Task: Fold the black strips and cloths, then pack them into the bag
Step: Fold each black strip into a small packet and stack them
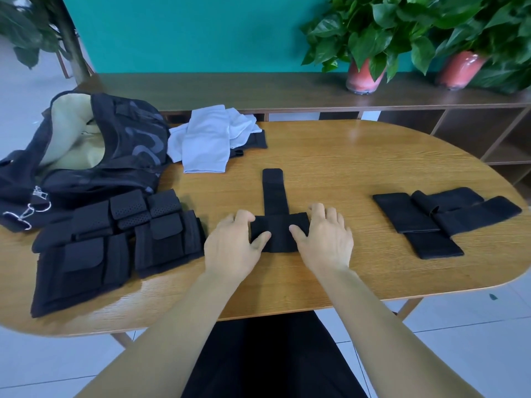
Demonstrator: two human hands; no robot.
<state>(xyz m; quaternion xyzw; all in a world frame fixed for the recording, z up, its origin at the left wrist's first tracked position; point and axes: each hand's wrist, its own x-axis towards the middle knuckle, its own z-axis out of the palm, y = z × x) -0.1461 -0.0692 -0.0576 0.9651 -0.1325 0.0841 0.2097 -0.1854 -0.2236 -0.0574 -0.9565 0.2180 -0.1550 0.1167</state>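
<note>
Strip: black T-shaped fabric strip (pixel 276 225) lies flat mid-table, between my hands.
Left hand (pixel 234 248): spread open, thumb pressing strip's left end.
Right hand (pixel 323 242): spread open, thumb on right end.
Bag: open black bag (pixel 94 145), far left.

Both forearms are bare from the elbow down to the wrist, with no sleeve showing anywhere along them. The left hand (pixel 236 245) and the right hand (pixel 324 242) wear no gloves, rings, watch or bands. Below the arms, the lap is covered by a plain black garment (pixel 270 360) of smooth, unpatterned cloth.
</note>
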